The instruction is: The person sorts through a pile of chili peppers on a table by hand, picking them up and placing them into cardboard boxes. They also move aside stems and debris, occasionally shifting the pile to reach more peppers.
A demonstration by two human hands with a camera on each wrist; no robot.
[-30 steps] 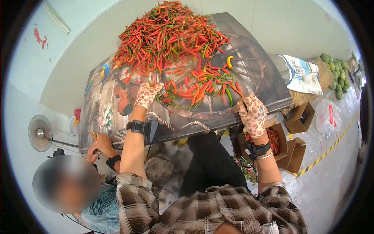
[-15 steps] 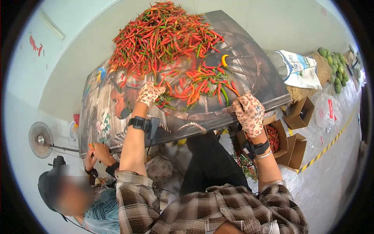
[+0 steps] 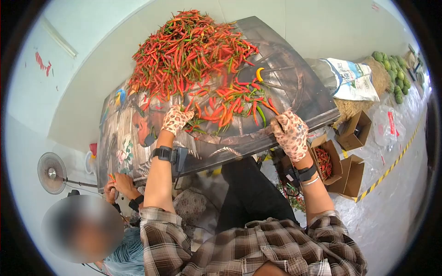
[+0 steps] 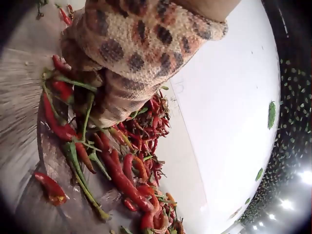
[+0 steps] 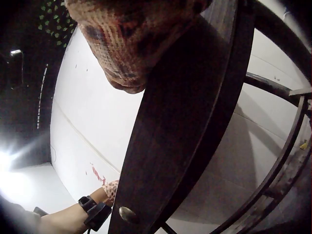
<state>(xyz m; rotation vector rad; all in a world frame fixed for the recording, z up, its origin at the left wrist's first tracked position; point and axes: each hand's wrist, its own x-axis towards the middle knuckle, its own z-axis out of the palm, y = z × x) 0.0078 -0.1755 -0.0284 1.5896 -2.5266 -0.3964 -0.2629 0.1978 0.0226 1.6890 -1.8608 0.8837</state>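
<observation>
My left hand, in a leopard-print glove, is at the near left end of a loose spread of red and green chili peppers. In the left wrist view its fingers curl down among the chilies, and a green-stemmed chili runs in under them. My right hand, in a matching glove, is curled at the table's near edge. An orange-red chili reaches to its fingertips; I cannot tell whether they grip it. The right wrist view shows only the glove over the dark table edge.
A big heap of chilies covers the back of the printed table. Beyond the left arm, another person's hands work at the table's corner. Cardboard boxes, one with chilies, stand on the floor at right, near a white sack.
The head view has shifted slightly. Both gloved hands stay at nearly the same places on the table, and the chilies around them look unchanged.
</observation>
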